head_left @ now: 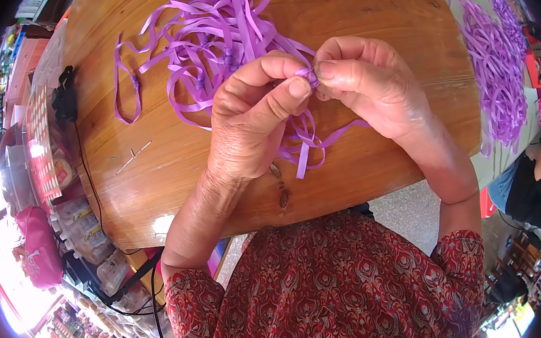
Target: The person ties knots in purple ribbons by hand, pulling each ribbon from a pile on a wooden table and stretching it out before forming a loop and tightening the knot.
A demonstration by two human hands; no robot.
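Between my two hands, above the wooden table [348,188], is a knotted purple ribbon [307,74]. My left hand [256,106] pinches the knot between thumb and forefinger. From the other side, the thumb and fingertips of my right hand [358,76] close on the same knot. Loose ends of the ribbon [303,157] hang below the hands, over the wood. Just beyond lies a tangled pile of purple ribbons [208,21], several with darker knots in them. One looped ribbon [135,84] lies off to the left of the pile.
A thin metal needle-like tool [133,157] rests on the table at left. A black cable [85,158] runs along the left edge. More purple ribbons [499,81] are heaped on a pale surface at right. Another person [535,180] is at the far right.
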